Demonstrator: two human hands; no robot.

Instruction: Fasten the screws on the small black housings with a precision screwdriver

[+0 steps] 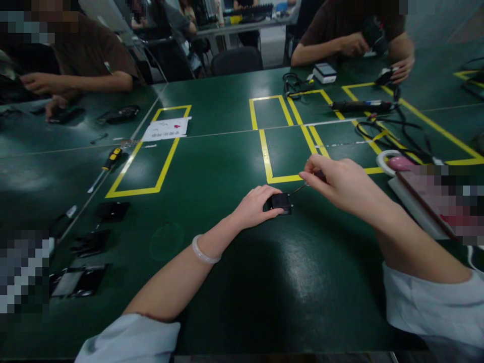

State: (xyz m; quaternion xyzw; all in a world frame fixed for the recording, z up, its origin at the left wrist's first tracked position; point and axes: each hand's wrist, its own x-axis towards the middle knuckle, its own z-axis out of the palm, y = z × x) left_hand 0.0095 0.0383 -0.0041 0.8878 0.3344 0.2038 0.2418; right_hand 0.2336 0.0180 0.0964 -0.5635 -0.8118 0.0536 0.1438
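Note:
My left hand point(260, 204) is closed round a small black box point(280, 203), steadying it on the green table. Small bright metal bits stick out at the right side of this box. Above and to the right, my right hand point(327, 176) pinches a thin tool with a dark handle, mostly hidden by the fingers. Its slim metal shaft point(298, 189) slants down to the box's upper right corner. I cannot tell whether the tip touches the box or what kind of tip it has.
A yellow-black screwdriver point(112, 159) and several black parts point(91, 242) lie at left. Yellow tape point(268, 161) marks the table point(223, 161). A black pen-shaped tool point(363, 106) with cables and a white tape roll point(385, 160) lie right. Two people work across the table.

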